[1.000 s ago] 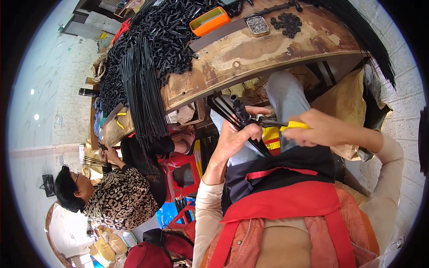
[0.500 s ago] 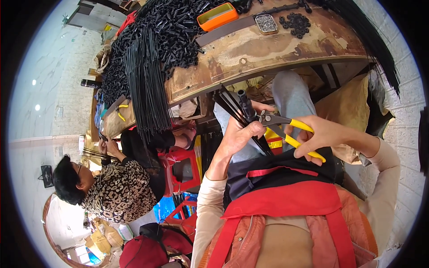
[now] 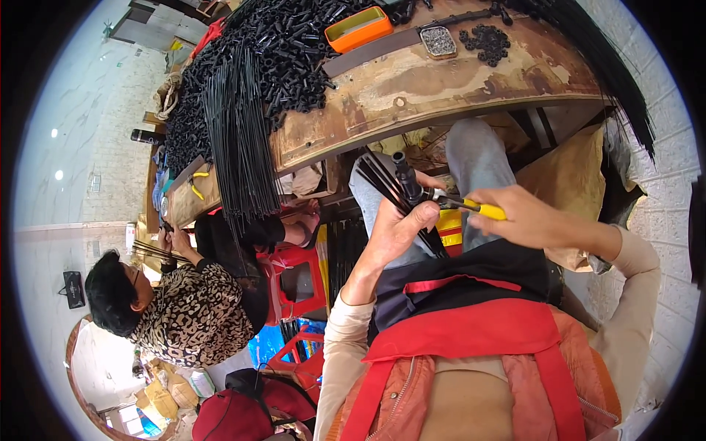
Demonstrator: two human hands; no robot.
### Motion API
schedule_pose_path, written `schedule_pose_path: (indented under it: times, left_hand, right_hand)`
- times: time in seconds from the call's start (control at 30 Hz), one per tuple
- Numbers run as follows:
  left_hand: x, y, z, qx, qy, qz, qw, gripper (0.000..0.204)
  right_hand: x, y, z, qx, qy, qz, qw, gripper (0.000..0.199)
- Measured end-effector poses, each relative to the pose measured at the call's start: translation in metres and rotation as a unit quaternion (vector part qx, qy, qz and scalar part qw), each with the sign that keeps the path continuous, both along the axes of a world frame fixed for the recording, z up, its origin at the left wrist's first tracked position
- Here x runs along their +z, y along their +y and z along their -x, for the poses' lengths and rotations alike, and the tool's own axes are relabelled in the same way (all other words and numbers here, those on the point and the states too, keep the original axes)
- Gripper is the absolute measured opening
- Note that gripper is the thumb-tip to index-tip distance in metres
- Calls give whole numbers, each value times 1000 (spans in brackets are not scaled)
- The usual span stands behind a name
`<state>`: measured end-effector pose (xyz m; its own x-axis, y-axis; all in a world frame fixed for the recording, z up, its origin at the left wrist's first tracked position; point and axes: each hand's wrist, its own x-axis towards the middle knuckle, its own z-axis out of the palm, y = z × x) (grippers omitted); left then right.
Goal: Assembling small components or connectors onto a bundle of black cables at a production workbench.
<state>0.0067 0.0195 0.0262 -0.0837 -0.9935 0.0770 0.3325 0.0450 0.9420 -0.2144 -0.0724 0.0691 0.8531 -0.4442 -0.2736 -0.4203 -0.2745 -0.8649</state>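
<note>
My left hand (image 3: 401, 228) is closed around a bundle of thin black rods (image 3: 382, 176) and a black tubular fitting (image 3: 404, 170), whose open end points up and away from me. In my right hand (image 3: 518, 213) is a pair of pliers with yellow handles (image 3: 487, 210), gripped with the fingers wrapped round. The dark jaws meet a small pale metal part at the side of the fitting, next to my left thumb. The pliers are seen nearly edge-on, so I cannot tell how far the jaws are apart. Both hands are above my lap, before the table edge.
The wooden table (image 3: 412, 95) bears a heap of black fittings (image 3: 287, 44), an orange tray (image 3: 358, 29), a box of small metal pieces (image 3: 438, 42) and black rings (image 3: 485, 44). Rod bundles (image 3: 239, 140) hang over its edge. A co-worker (image 3: 191, 309) sits at left near red stools (image 3: 294, 283).
My right hand has turned the pliers over, and their spread yellow handles have come together. My left hand keeps its hold on the rods and fitting.
</note>
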Motion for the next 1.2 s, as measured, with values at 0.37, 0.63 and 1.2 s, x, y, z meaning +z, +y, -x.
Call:
schedule_pose_path:
  times: [0.37,0.63,1.2]
  left_hand:
    - [0,-1,3,33,-24,-6,999,30]
    - [4,-3,7,37,-34,-29,998,18]
    - [-28,-66,-17,181,-225,-83,954,27]
  right_hand:
    - [9,8,1,-12,-2,21,1000,37]
    - [-2,11,-4,-64,33,-23,997,31]
    - [-96,-284,-97,-40,-4,605,795,23]
